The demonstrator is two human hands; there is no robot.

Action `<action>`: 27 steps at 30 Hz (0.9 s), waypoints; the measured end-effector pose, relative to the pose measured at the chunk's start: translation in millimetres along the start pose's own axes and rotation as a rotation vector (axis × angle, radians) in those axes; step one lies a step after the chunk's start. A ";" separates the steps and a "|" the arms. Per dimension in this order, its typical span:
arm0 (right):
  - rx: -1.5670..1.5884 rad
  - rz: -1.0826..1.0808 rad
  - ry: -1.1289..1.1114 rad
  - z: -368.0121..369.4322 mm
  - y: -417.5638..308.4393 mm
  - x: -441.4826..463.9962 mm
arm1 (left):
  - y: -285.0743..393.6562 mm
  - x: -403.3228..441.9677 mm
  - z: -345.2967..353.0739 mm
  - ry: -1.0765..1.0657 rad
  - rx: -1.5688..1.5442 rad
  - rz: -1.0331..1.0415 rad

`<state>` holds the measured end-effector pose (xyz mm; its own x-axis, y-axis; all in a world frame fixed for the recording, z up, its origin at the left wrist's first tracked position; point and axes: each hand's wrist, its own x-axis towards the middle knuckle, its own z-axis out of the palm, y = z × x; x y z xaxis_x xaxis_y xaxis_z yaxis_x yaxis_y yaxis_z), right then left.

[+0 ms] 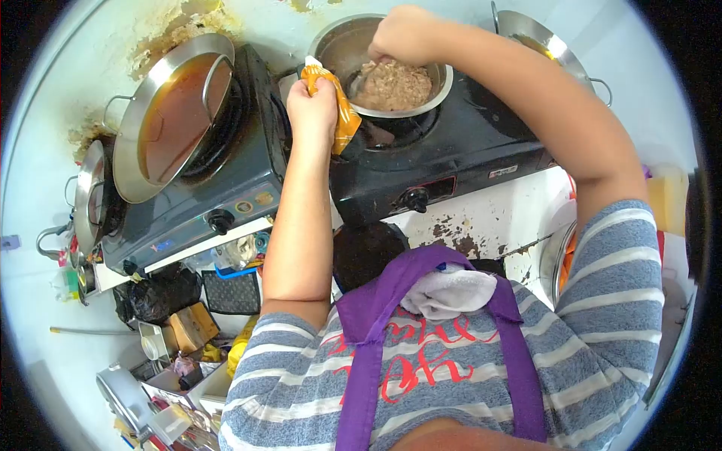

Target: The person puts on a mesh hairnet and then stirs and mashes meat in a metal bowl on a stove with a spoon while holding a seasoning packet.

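Note:
A steel bowl stands on the right-hand stove with a mass of pale brown, crumbly food like minced meat inside. My left hand is closed round an orange patterned cloth at the bowl's left rim; the cloth covers the spot it grips. Over the bowl, my right hand is closed on a thin metal utensil whose lower end reaches into the food. Its kind is mostly hidden by the hand and the food.
A wide pan of reddish-brown liquid sits on the left-hand stove. Another metal pan is at far left, and one more pan stands at back right. The right stove's knob faces me. Boxes and bags lie lower left.

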<state>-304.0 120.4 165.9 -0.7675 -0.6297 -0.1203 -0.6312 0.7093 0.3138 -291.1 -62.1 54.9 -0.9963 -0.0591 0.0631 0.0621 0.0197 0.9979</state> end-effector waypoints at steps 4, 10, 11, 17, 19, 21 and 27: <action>-0.158 0.031 -0.166 -31.2 2.5 -35.0 | 4.7 -0.1 -1.1 0.007 0.045 -0.045; -0.139 0.248 -0.154 -20.9 19.8 -51.9 | 1.0 -0.7 -1.5 0.026 -0.064 -0.132; -0.110 0.226 -0.091 -24.3 8.6 -51.3 | 0.6 -0.9 -2.0 0.020 -0.070 -0.129; -0.128 0.230 -0.138 -1.6 -9.8 -43.4 | 3.2 -1.6 -1.9 0.004 -0.072 -0.132; -0.111 0.306 -0.119 -8.6 8.8 -42.5 | 7.3 -4.5 -1.4 0.010 -0.086 -0.125; -0.116 0.384 -0.098 -27.2 16.8 -43.3 | 3.1 -2.2 -1.9 0.015 -0.063 -0.112; -0.205 0.432 -0.165 0.0 14.2 -23.3 | 3.2 -4.3 3.0 0.050 -0.053 -0.075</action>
<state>-295.0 145.1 173.2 -0.9717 -0.2222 -0.0805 -0.2296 0.8070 0.5441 -286.8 -58.8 57.7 -0.9940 -0.1086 -0.0121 -0.0079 -0.0391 0.9992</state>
